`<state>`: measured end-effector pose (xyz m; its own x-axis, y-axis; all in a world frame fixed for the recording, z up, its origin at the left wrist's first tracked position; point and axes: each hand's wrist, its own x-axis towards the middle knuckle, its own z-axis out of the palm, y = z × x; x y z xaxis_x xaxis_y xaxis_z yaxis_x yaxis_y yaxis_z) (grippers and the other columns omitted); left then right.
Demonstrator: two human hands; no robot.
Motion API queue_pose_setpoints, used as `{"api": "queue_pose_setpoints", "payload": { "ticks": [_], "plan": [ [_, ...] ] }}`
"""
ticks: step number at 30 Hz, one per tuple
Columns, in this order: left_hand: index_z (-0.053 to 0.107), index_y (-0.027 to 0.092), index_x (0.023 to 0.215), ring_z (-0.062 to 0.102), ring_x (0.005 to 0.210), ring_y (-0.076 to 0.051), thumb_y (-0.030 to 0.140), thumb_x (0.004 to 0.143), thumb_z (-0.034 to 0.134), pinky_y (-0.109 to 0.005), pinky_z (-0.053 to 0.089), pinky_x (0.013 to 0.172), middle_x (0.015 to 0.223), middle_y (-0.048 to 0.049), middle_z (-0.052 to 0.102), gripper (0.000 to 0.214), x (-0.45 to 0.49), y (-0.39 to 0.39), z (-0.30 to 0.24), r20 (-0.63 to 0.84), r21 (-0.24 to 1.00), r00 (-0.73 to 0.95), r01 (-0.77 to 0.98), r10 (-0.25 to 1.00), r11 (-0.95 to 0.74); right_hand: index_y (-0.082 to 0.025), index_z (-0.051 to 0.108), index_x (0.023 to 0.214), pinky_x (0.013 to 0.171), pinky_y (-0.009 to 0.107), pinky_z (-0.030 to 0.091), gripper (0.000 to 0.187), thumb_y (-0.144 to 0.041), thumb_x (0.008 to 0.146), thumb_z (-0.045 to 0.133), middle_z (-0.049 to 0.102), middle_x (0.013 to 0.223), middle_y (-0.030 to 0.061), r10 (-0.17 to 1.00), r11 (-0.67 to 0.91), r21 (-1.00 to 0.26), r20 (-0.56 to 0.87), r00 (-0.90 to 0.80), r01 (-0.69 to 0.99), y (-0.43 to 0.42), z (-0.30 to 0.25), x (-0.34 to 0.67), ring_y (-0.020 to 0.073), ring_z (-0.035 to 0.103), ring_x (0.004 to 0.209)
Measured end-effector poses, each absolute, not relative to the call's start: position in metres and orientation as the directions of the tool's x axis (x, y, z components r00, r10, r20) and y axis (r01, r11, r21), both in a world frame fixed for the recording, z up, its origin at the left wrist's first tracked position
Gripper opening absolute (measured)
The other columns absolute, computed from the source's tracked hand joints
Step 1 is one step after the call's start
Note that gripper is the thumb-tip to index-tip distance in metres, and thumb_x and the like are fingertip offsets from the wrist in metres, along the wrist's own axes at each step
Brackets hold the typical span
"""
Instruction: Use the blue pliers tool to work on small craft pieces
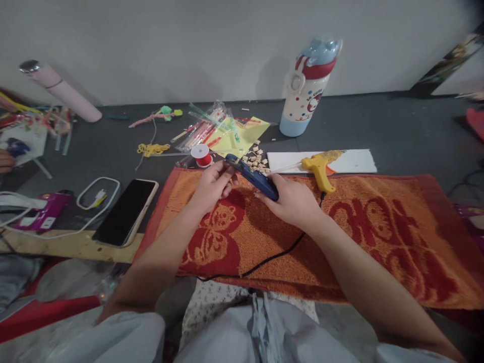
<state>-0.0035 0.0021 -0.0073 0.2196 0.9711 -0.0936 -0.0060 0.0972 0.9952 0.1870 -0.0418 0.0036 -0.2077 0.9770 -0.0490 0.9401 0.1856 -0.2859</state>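
My right hand [297, 201] is closed around the handle end of a long dark blue hand tool [254, 176]; its exact kind is hard to make out. The tool slants up and left above an orange towel [280, 232]. My left hand [215, 186] is at its far end, thumb and fingers pinched together close to the tip. Whatever those fingers hold is too small or hidden to tell. Small pale wooden pieces [257, 161] lie scattered just behind the tool. To the left of them stands a spool of red thread [202, 155].
A yellow glue gun [320, 166] lies on a white board [357, 160], its black cord [272, 260] crossing the towel. Behind are yellow paper [255, 132], packaged sticks [202, 128] and a bottle [307, 96]. A phone [126, 212] rests left. Another person's hand [5, 161] shows far left.
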Motion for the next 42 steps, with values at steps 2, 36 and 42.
{"api": "queue_pose_setpoints", "payload": {
  "ticks": [2,36,42],
  "plan": [
    [0.051,0.017,0.081,0.036,0.034,0.0,0.025,0.09,0.05,-0.017,0.02,0.034,0.061,0.0032,0.058,0.013,-0.0036,0.0017,-0.007,-0.085,0.996,0.22,-0.008,0.972,0.088,-0.016,0.053,0.105,0.06,0.031,0.039,0.039,-0.051,0.089,0.045,0.071,0.094,0.0123,0.977,0.186,-0.285,-0.053,-0.209,0.94,-0.0418,0.0037,0.1871,0.0275,0.068,0.078],
    [0.057,0.018,0.074,0.037,0.043,-0.006,0.024,0.085,0.05,-0.02,0.026,0.042,0.063,-0.0008,0.061,0.014,-0.0057,0.0015,-0.0098,0.039,0.963,0.175,0.256,0.984,-0.084,-0.017,0.056,0.106,0.066,0.031,0.042,0.037,-0.048,0.09,0.045,0.072,0.093,0.0127,0.966,0.197,-0.343,-0.092,-0.242,0.918,-0.041,0.0036,0.1872,0.0273,0.068,0.083],
    [0.057,0.017,0.077,0.039,0.044,-0.006,0.018,0.083,0.048,-0.019,0.028,0.044,0.066,-0.0006,0.062,0.012,-0.0074,0.0016,-0.0119,0.067,0.94,0.172,0.32,0.983,-0.12,-0.016,0.055,0.108,0.063,0.031,0.041,0.04,-0.049,0.09,0.042,0.072,0.09,0.0131,0.968,0.195,-0.27,-0.104,-0.23,0.943,-0.0417,0.0039,0.1857,0.0283,0.068,0.08]
  ]
}}
